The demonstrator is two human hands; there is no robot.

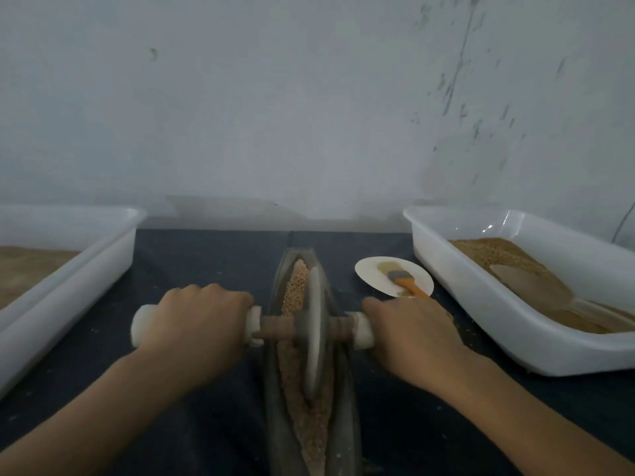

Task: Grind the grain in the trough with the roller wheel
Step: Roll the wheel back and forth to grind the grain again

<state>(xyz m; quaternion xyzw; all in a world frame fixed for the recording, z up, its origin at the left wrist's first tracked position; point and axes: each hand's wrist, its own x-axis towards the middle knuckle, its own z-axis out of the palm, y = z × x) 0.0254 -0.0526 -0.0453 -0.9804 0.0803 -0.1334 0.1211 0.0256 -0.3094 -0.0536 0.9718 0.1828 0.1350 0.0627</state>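
Behind the work surface, a pale wall [275, 97] fills the far half of the view, marked with dark specks on its right side. A dark table [213, 262] runs from the wall toward the viewer. At far right on it sits a white tub [481, 304] holding brown grain and a wooden scoop [529, 286]; a second white tub [68, 269], also part filled with brown material, stands at far left, cut off by the frame edge. Along the table's centre lies the trough [275, 389], long and narrow, pointing away from the viewer, with grain [292, 286] heaped along its channel. The wheel [314, 324] stands upright on edge in the trough, in the grain, its axle [278, 329] crossing the trough left to right. The left hand [196, 324] is closed around the white grip on the axle's left end; the right hand [412, 338] is closed over the right grip. Between the trough and the right tub, near the right hand, rests a small pale plate [374, 273] bearing a brush [403, 280] with an orange handle.
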